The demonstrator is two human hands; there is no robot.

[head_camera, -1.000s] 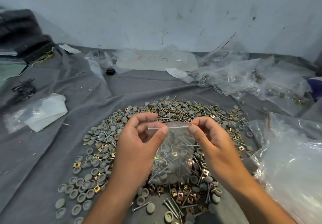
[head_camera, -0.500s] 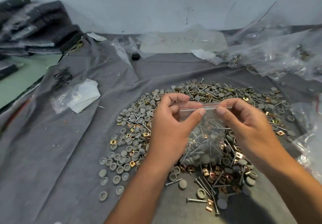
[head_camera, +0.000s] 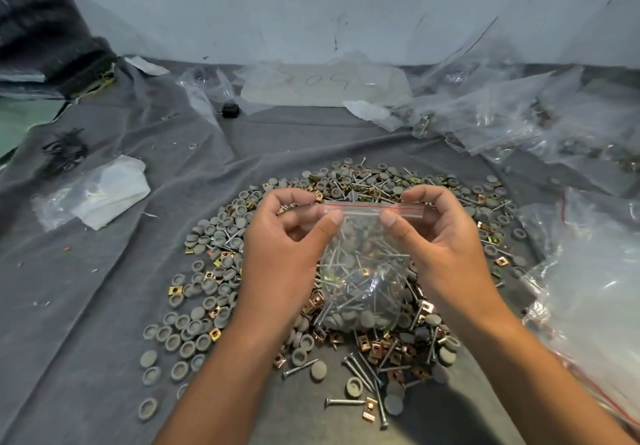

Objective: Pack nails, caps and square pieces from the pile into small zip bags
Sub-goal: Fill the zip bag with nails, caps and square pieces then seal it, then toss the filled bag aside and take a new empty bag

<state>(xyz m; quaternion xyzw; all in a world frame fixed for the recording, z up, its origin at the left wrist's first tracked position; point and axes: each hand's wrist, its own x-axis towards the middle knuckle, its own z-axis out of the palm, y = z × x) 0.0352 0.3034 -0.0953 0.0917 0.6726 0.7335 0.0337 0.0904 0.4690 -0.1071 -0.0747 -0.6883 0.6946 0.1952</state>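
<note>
Two hands, one filled zip bag

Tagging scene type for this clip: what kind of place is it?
Likely an informal hand-packing spot: a loose pile of nails, caps and square pieces on a grey cloth, filled bags against a scuffed wall.

A grey cloth covers the counter; dark folded fabric lies upper left, a small black cap beyond.

zip bag: clear glossy plastic | nails: shiny metal | cloth: matt grey fabric
</note>
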